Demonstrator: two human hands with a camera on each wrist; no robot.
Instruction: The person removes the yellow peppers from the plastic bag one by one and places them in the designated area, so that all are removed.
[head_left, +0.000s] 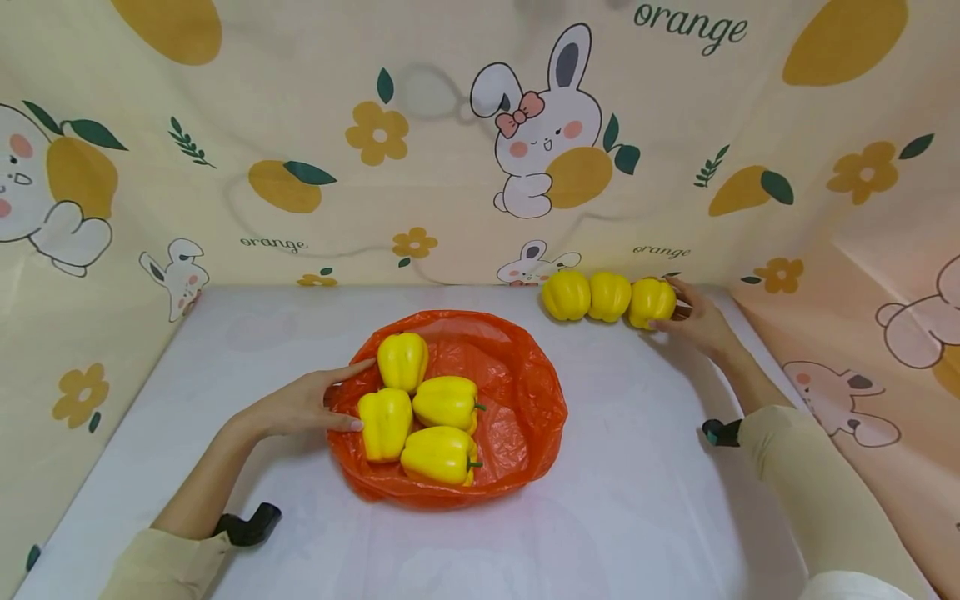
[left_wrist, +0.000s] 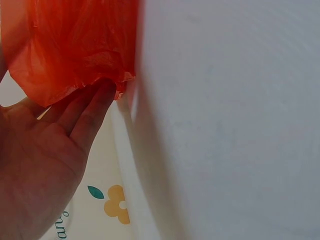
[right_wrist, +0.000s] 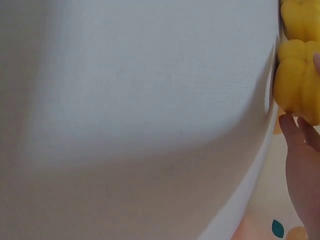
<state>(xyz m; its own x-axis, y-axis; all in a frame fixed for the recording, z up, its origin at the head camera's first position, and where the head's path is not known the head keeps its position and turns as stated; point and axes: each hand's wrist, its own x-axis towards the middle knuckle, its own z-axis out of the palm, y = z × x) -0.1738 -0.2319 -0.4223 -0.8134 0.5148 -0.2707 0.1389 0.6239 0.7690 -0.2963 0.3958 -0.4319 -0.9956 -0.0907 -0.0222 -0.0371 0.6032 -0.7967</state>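
Observation:
An orange-red plastic bag (head_left: 517,454) lies spread wide on the table, with several yellow bell peppers (head_left: 444,403) inside on its left half. At its left rim is my left hand (head_left: 296,406), thumb and forefinger reaching over the edge beside the peppers. In the left wrist view the other fingers (left_wrist: 90,112) lie fairly straight against the bag's outside. Far back on the right, three more yellow peppers stand in a row. My right hand (head_left: 697,321) grips the rightmost bell pepper (head_left: 649,302), thumb in front and fingers at its right side and behind.
The left (head_left: 566,295) and middle peppers (head_left: 609,296) of the row stand close together by the back wall. Patterned cloth (head_left: 442,192) with rabbits and fruit borders the white table (head_left: 630,467) behind and on both sides.

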